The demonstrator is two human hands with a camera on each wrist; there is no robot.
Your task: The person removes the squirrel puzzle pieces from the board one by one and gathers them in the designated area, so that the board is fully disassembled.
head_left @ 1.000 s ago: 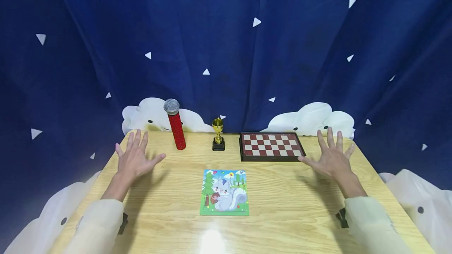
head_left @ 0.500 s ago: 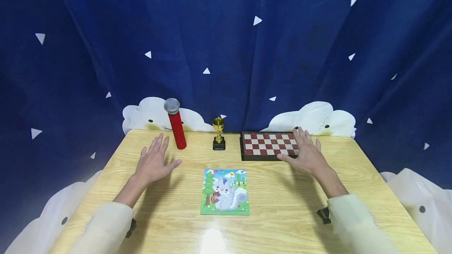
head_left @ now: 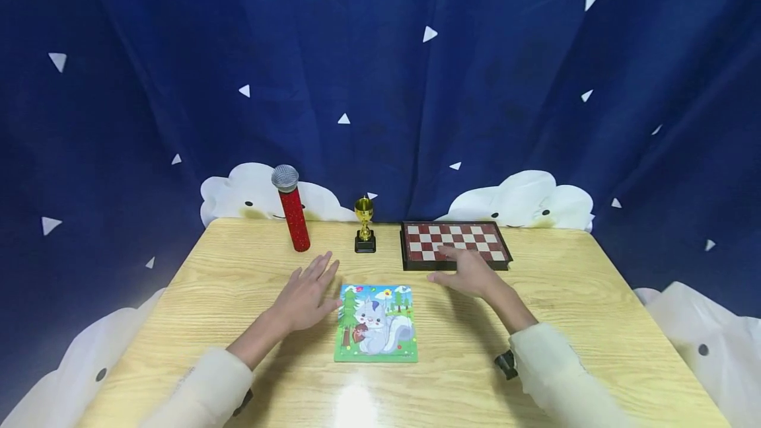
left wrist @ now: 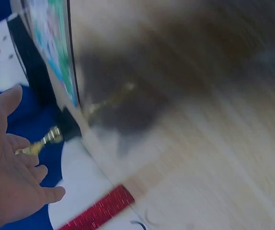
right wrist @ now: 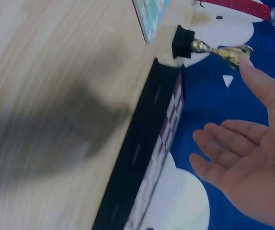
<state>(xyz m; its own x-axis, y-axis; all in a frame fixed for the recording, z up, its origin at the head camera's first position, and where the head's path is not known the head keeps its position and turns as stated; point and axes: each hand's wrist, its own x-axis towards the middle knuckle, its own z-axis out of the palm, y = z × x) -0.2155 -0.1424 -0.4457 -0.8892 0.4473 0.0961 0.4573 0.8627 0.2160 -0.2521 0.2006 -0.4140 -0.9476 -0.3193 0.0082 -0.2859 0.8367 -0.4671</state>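
Between my hands on the wooden table lies a square picture puzzle (head_left: 376, 325) with a grey squirrel on it. My left hand (head_left: 306, 296) hovers at the puzzle's left edge, fingers spread, holding nothing; in the head view its thumb tip overlaps that edge, and I cannot tell whether it touches. My right hand (head_left: 470, 271) is in the air just right of the puzzle, in front of the chessboard (head_left: 454, 243), its fingers relaxed and holding nothing. Both palms (left wrist: 8, 177) look bare in the wrist views.
At the back left a red microphone (head_left: 294, 216) with a silver head stands upright. A small gold trophy cup (head_left: 364, 216) on a black base (head_left: 365, 243) stands behind the puzzle. A blue curtain (head_left: 380, 84) hangs behind the table's back edge.
Both hands have moved inward from the table's sides toward the puzzle, the left going right and the right going left. The objects on the table have stayed put.
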